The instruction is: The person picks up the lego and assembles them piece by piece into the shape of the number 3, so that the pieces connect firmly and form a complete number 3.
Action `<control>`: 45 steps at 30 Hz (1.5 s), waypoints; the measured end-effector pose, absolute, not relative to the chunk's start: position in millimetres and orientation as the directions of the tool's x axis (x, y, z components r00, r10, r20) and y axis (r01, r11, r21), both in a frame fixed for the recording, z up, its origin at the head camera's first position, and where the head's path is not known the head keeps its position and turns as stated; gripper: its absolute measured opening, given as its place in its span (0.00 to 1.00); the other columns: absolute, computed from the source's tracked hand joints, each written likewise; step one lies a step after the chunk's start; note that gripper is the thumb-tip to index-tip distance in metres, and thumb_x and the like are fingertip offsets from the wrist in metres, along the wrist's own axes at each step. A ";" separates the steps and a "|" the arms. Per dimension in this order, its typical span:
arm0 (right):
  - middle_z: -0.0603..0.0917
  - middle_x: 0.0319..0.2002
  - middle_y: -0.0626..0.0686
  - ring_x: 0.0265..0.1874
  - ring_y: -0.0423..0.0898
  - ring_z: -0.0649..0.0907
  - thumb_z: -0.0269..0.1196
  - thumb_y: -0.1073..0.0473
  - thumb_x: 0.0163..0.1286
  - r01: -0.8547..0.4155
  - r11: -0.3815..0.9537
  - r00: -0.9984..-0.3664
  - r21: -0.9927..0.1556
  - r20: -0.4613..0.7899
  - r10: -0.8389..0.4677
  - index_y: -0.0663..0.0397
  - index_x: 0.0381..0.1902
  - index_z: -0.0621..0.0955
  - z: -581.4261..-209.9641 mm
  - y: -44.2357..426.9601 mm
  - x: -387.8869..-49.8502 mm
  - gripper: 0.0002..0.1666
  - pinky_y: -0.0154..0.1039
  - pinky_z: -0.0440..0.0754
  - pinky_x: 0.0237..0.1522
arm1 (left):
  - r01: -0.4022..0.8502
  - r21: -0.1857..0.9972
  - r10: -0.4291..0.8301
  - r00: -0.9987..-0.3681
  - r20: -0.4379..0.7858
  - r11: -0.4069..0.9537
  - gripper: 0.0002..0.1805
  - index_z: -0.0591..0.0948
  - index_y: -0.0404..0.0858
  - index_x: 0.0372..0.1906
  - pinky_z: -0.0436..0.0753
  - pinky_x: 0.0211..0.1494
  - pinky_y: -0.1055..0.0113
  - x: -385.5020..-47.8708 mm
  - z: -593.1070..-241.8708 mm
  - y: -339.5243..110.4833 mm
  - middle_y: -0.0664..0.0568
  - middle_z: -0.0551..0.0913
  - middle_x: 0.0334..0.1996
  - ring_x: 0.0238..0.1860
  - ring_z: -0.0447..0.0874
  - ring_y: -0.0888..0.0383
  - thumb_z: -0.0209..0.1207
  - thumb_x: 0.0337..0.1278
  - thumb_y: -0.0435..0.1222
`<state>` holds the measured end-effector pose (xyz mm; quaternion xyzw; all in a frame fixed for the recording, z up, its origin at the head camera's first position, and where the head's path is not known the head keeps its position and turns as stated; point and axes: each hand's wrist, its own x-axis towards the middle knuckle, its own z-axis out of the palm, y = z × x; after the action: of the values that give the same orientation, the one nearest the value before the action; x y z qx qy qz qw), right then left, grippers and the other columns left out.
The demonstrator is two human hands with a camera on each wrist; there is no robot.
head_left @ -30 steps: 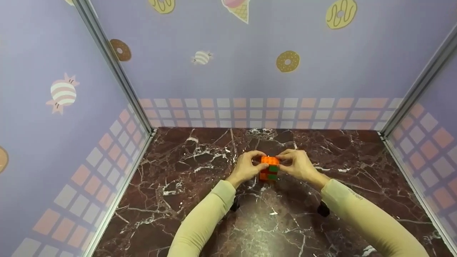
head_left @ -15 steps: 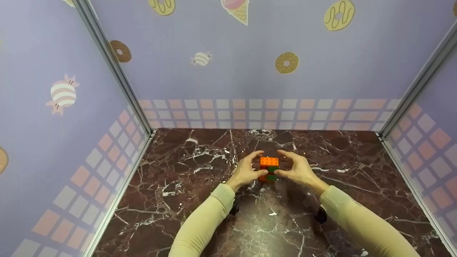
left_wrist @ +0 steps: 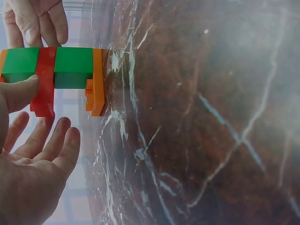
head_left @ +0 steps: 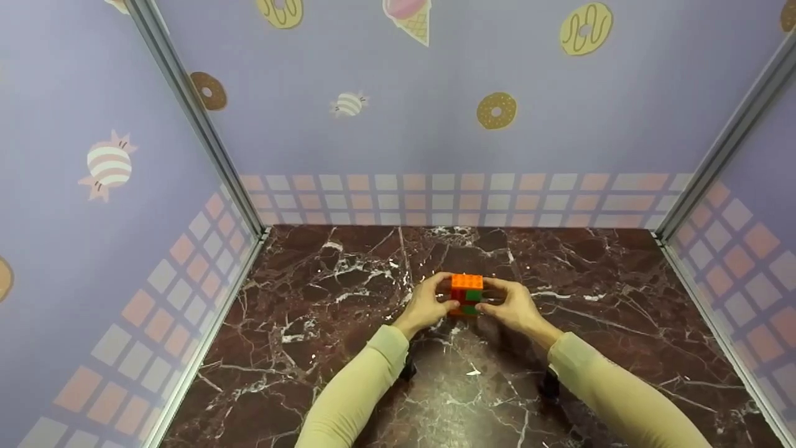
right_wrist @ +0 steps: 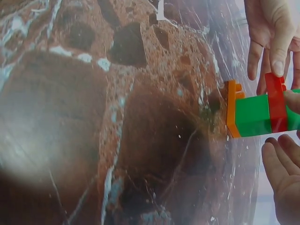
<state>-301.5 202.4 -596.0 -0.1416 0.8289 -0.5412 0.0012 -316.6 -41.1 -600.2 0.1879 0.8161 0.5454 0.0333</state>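
Observation:
A small stack of toy building bricks (head_left: 467, 283) stands upright on the table. Its top is an orange studded plate; lower come green bricks (left_wrist: 74, 61) split by a red plate (left_wrist: 44, 70), with an orange plate (right_wrist: 231, 110) at the base. From the left side, my left hand (head_left: 429, 305) grips the stack around the red layer, thumb in front and fingers reaching behind. Opposite it, my right hand (head_left: 513, 306) holds the right side, its thumb against the front and fingers behind. Some fingertips are hidden behind the bricks.
The dark red marbled tabletop (head_left: 336, 367) spreads around the hands. A lilac back wall (head_left: 423, 137) and side walls with metal corner posts (head_left: 202, 118) enclose it. Both sleeves reach in from the front edge.
Both hands slid lower on the stack. Half a second ago their fingers were spread away behind it; now they have closed in again on its sides. The stack stayed in place.

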 end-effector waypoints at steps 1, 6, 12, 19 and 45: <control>0.88 0.66 0.73 0.61 0.73 0.91 0.77 0.71 0.68 -0.230 0.378 -0.961 -0.897 0.148 -0.234 0.72 0.74 0.80 -596.5 201.5 -301.2 0.38 0.55 0.93 0.61 | 0.274 0.896 0.340 -0.928 0.152 0.348 0.32 0.80 0.35 0.74 0.87 0.76 0.47 -316.6 -600.9 -41.0 0.37 0.90 0.66 0.68 0.90 0.40 0.72 0.65 0.24; 0.90 0.64 0.70 0.62 0.68 0.92 0.77 0.71 0.68 -0.218 0.444 -0.968 -0.869 0.135 -0.211 0.68 0.73 0.82 -598.6 198.2 -300.5 0.36 0.54 0.92 0.63 | 0.299 0.852 0.321 -0.933 0.166 0.429 0.31 0.82 0.36 0.73 0.84 0.79 0.49 -316.5 -603.1 -40.9 0.40 0.92 0.64 0.68 0.90 0.44 0.72 0.66 0.27; 0.92 0.61 0.68 0.62 0.66 0.92 0.75 0.72 0.68 -0.203 0.482 -0.974 -0.853 0.125 -0.189 0.67 0.71 0.84 -599.4 195.4 -301.4 0.33 0.58 0.91 0.65 | 0.306 0.842 0.314 -0.933 0.174 0.443 0.29 0.83 0.37 0.72 0.84 0.77 0.48 -315.7 -603.4 -40.8 0.42 0.93 0.61 0.66 0.91 0.45 0.71 0.68 0.27; 0.92 0.62 0.66 0.65 0.64 0.91 0.73 0.69 0.73 -0.190 0.491 -0.977 -0.850 0.114 -0.180 0.65 0.71 0.84 -599.0 192.9 -301.5 0.30 0.57 0.90 0.67 | 0.286 0.862 0.309 -0.937 0.161 0.420 0.29 0.80 0.37 0.74 0.89 0.71 0.49 -313.3 -602.5 -39.5 0.40 0.91 0.62 0.64 0.92 0.45 0.70 0.71 0.28; 0.90 0.63 0.72 0.60 0.61 0.92 0.68 0.66 0.79 -0.179 0.375 -0.980 -0.910 0.131 -0.150 0.71 0.75 0.80 -596.6 188.4 -300.7 0.30 0.24 0.84 0.51 | 0.222 0.923 0.309 -0.943 0.121 0.315 0.36 0.65 0.40 0.87 0.92 0.65 0.43 -310.5 -595.2 -34.5 0.30 0.86 0.65 0.61 0.93 0.36 0.60 0.82 0.28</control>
<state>-300.7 188.4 -596.6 -0.0991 0.8289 -0.5504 -0.0132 -310.5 -34.5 -595.2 0.1639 0.8098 0.5620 0.0390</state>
